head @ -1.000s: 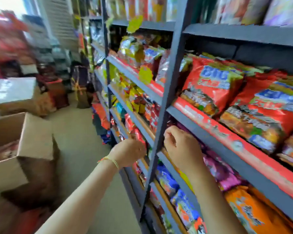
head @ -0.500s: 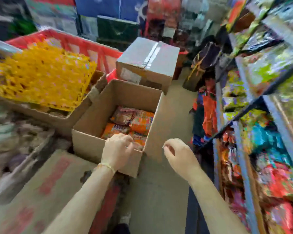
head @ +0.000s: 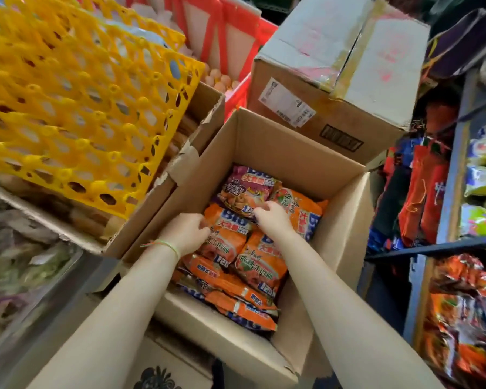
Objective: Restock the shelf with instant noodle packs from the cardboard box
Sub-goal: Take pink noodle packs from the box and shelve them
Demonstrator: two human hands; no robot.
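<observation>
Noodle packs: we see orange instant noodle packs point(head: 237, 265) lying loose and overlapping in the bottom of the open cardboard box point(head: 345, 220), with one purple pack point(head: 243, 189) at the far end of the pile.
Left hand: our left hand point(head: 187, 233) is down inside the box, its fingers curled onto the edge of an orange pack near the left wall; we cannot tell whether it truly has hold of the pack. A thin green string bracelet point(head: 163, 245) circles that wrist.
Right hand: our right hand point(head: 270, 216) is also in the box, fingers bent and closing on the near edge of the purple pack, where it meets an orange one.
Box: its flaps are folded open, and it stands on the floor between the stock on the left and the shelf point(head: 458, 169) on the right.
Shelf: we see blue-grey metal uprights and boards, with bright snack bags point(head: 460, 313) packed on the levels.
Behind the box: a sealed carton point(head: 334, 68) with a white shipping label touches the open box's far wall.
Left side: a stack of yellow plastic egg trays point(head: 76, 102) rests in another torn carton point(head: 199, 108), just beside the open box.
Further back: a red crate point(head: 236, 46) holds eggs.
</observation>
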